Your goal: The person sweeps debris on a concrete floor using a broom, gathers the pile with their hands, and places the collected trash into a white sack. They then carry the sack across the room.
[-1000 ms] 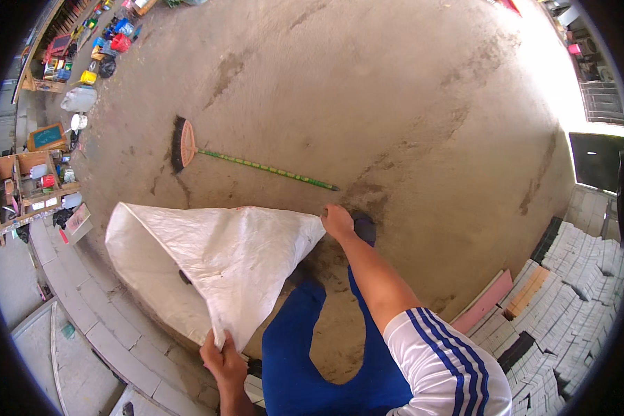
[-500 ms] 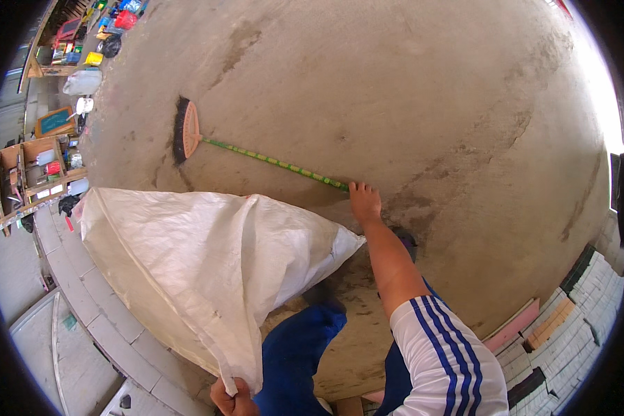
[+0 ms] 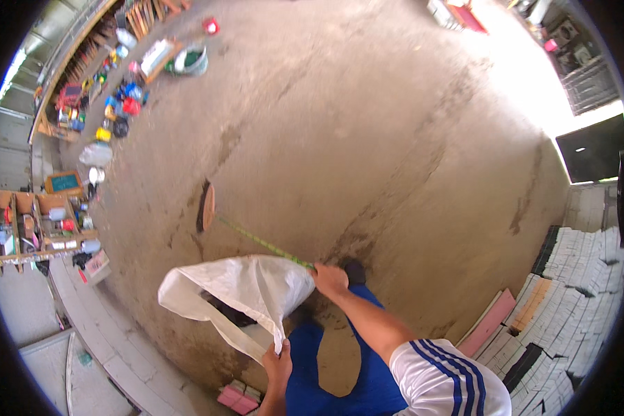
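A broom with an orange head [image 3: 209, 208] and dark bristles lies out ahead of me, its green patterned handle [image 3: 265, 244] running back toward me. My right hand [image 3: 331, 280] is closed round the near end of that handle, right beside the sack's corner; whether it also grips the sack I cannot tell. The white woven sack [image 3: 263, 286] hangs in front of my legs with its mouth gaping to the left, and something dark shows inside. My left hand [image 3: 277, 365] is closed on the edge of the sack's mouth.
Wooden shelves [image 3: 38, 243] with small containers stand on the left. Farther up that side are bottles, a bucket [image 3: 190, 61] and other clutter. White blocks [image 3: 568, 291] are stacked at the right, beside a pink board [image 3: 489, 322]. Pink blocks [image 3: 239, 399] lie near my left arm.
The sack, stretched wide and flat before, is now drawn in with its mouth open. My left hand has risen toward my right. My view has tilted up, showing more floor.
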Action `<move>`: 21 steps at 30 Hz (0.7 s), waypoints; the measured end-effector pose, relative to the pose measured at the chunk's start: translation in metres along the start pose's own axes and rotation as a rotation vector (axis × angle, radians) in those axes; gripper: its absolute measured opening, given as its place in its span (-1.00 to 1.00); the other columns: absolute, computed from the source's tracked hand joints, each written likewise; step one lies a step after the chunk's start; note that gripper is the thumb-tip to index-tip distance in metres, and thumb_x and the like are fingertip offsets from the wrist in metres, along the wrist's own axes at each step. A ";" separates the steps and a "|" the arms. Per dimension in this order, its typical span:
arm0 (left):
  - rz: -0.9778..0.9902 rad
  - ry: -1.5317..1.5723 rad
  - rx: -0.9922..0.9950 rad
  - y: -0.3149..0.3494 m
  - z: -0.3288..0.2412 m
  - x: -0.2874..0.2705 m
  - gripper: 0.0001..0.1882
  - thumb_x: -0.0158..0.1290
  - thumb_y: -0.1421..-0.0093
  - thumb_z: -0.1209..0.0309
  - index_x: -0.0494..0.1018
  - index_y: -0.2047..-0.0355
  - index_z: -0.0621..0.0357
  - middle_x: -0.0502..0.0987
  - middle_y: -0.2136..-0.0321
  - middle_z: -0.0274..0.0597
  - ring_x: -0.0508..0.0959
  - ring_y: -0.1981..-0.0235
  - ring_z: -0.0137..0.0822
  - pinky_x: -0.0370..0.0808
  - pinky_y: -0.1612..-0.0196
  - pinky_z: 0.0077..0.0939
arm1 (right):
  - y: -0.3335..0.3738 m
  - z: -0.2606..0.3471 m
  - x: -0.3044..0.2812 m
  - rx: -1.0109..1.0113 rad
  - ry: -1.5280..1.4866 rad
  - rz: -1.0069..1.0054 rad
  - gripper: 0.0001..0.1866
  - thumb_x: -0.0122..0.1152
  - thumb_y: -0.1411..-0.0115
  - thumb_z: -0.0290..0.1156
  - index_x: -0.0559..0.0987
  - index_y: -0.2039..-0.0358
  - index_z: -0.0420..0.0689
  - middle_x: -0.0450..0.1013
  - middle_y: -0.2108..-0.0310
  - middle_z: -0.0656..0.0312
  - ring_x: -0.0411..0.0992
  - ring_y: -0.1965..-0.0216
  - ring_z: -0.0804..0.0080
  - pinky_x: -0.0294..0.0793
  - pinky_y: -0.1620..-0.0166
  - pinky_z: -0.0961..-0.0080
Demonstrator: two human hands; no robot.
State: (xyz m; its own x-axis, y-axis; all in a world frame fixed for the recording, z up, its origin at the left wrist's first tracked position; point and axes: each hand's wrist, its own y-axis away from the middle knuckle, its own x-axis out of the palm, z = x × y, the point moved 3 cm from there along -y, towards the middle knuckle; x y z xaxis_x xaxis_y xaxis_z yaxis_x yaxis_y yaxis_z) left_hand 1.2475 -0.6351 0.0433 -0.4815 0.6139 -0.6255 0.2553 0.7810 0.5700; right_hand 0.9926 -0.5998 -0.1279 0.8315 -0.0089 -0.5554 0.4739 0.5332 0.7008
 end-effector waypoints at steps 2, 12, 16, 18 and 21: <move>0.020 0.040 0.067 0.005 -0.009 -0.005 -0.57 0.10 -0.34 0.16 0.55 0.33 0.42 0.58 0.53 0.18 0.61 0.47 0.00 0.47 0.33 -0.14 | 0.058 0.002 -0.040 0.006 0.070 -0.067 -0.53 0.01 -0.36 0.04 0.57 0.10 -0.12 0.61 0.35 -0.08 0.60 0.25 -0.11 0.57 0.18 -0.04; 0.216 -0.385 0.533 0.018 -0.060 -0.066 -0.42 -0.09 -0.41 0.00 0.58 0.31 0.37 0.59 0.38 0.35 0.58 0.23 0.35 0.46 0.18 0.11 | 0.291 -0.008 -0.137 0.205 0.065 -0.258 -0.53 0.04 -0.35 0.03 0.57 0.13 -0.16 0.62 0.28 -0.03 0.62 0.19 -0.06 0.59 0.18 -0.04; 0.295 -0.277 0.656 0.039 -0.109 -0.077 -0.39 -0.14 -0.42 -0.03 0.57 0.27 0.38 0.59 0.34 0.33 0.57 0.19 0.35 0.46 0.14 0.11 | 0.378 -0.029 -0.121 0.344 -0.009 -0.377 -0.53 0.05 -0.35 0.04 0.58 0.17 -0.16 0.62 0.25 -0.05 0.61 0.16 -0.06 0.57 0.13 -0.02; 0.286 -0.346 0.757 0.068 -0.141 -0.072 -0.37 -0.18 -0.43 -0.05 0.56 0.26 0.38 0.59 0.34 0.34 0.57 0.20 0.33 0.45 0.14 0.10 | 0.420 -0.043 -0.110 0.384 -0.074 -0.429 -0.53 0.05 -0.34 0.05 0.58 0.17 -0.15 0.62 0.25 -0.06 0.60 0.16 -0.08 0.56 0.13 -0.02; 0.341 -0.295 0.762 0.104 -0.170 -0.049 -0.37 -0.17 -0.43 -0.04 0.55 0.26 0.40 0.58 0.37 0.34 0.56 0.22 0.33 0.44 0.14 0.09 | 0.467 -0.070 -0.084 0.477 -0.158 -0.521 -0.52 0.05 -0.34 0.07 0.58 0.17 -0.13 0.62 0.27 -0.06 0.60 0.16 -0.09 0.55 0.13 -0.04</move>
State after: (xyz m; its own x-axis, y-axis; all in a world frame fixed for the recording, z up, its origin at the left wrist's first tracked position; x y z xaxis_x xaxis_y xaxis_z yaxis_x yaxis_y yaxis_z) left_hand 1.1550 -0.6038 0.2236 -0.0681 0.7493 -0.6588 0.8853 0.3498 0.3063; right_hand 1.1237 -0.2903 0.2150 0.4779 -0.3029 -0.8245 0.8650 -0.0010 0.5018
